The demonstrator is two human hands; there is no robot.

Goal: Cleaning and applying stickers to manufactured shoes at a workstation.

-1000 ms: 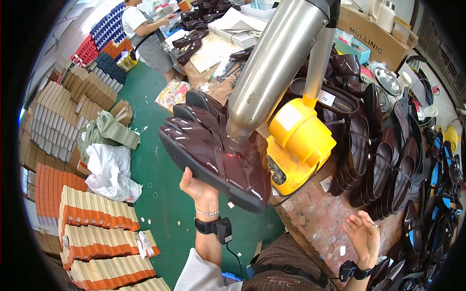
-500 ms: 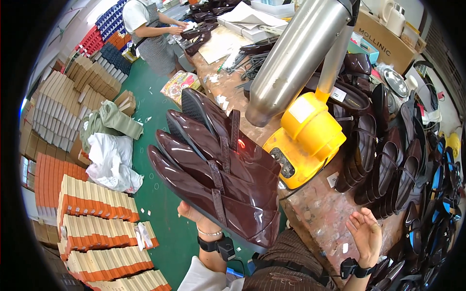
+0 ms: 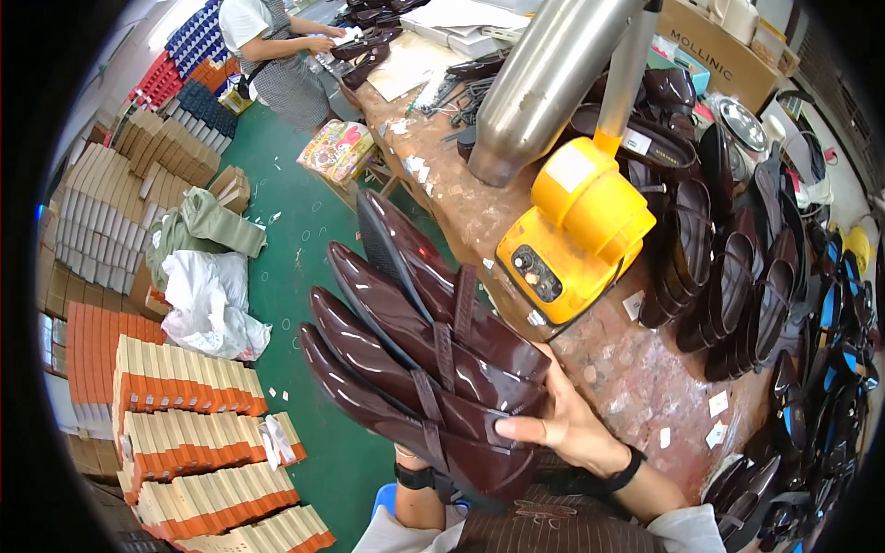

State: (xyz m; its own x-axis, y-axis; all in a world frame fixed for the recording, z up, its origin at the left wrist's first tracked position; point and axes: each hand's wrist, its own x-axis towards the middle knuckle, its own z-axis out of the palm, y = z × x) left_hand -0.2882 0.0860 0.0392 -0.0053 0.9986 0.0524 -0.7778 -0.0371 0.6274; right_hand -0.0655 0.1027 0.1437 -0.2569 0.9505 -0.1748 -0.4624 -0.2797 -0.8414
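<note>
A fanned stack of several glossy burgundy pointed strap shoes [image 3: 396, 313] is held up in front of me, toes to the upper left and heels to the lower right. My right hand [image 3: 572, 426] is closed on the heel end, its thumb pressed over the nearest shoe and its fingers behind the stack. Under the shoes is my left hand [image 3: 407, 455], supporting them from below; its fingers are hidden, and only the wrist area with a black band shows clearly.
A yellow blower [image 3: 572, 249] with a steel tube [image 3: 544, 88] stands on the worn table [image 3: 618, 387]. Burgundy shoes [image 3: 728, 276] crowd the right side. Stacked shoe boxes [image 3: 198, 424] and a white plastic bag [image 3: 214, 304] line the left. Another person [image 3: 272, 55] works at the far end.
My right hand was open above the table and has come left to grip the shoes' heel ends. The stack has lowered slightly and its shoes have shifted. The view has shifted a little.
</note>
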